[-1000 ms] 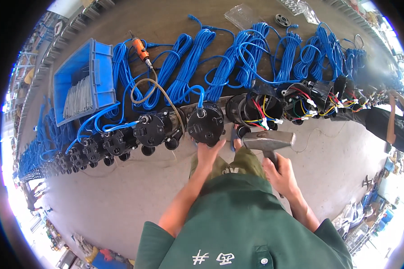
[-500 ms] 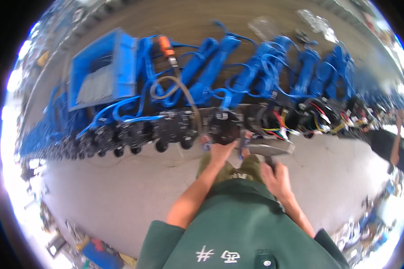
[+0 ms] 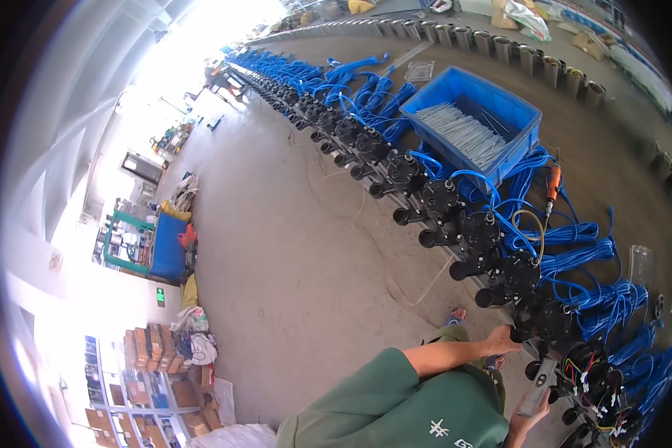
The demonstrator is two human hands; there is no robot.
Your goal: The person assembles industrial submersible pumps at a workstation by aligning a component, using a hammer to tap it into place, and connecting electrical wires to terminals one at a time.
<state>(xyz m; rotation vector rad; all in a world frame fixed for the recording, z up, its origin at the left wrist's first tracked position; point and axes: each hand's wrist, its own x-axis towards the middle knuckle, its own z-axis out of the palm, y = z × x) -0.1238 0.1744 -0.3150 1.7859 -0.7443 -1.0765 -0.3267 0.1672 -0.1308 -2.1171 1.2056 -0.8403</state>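
Observation:
My left hand (image 3: 503, 340) grips the near side of a black pump housing (image 3: 543, 316) with a round top; its fingertips are partly hidden against the part. In my right hand (image 3: 531, 415), low in the view, is a hammer (image 3: 537, 387) with a blocky grey metal head, held close beside the row. The hammer's handle is mostly hidden. Just right of it, opened black housings (image 3: 591, 375) show red, yellow, green and white wires. More closed black housings (image 3: 440, 197) with short pipe stubs continue in a line toward the far left.
Bundled blue cables (image 3: 575, 259) lie behind the row. A blue crate (image 3: 526, 125) holds many thin pale rods. An orange power screwdriver (image 3: 552, 181) stands near it. Metal cylinders (image 3: 502, 49) line the far edge. A hose (image 3: 425, 293) trails on the floor. Boxes (image 3: 138, 349) fill shelves at left.
The view has swung far to the left, bringing the long row, floor and shelves into sight. My left hand stays at the black pump housing, and my right hand still holds the hammer.

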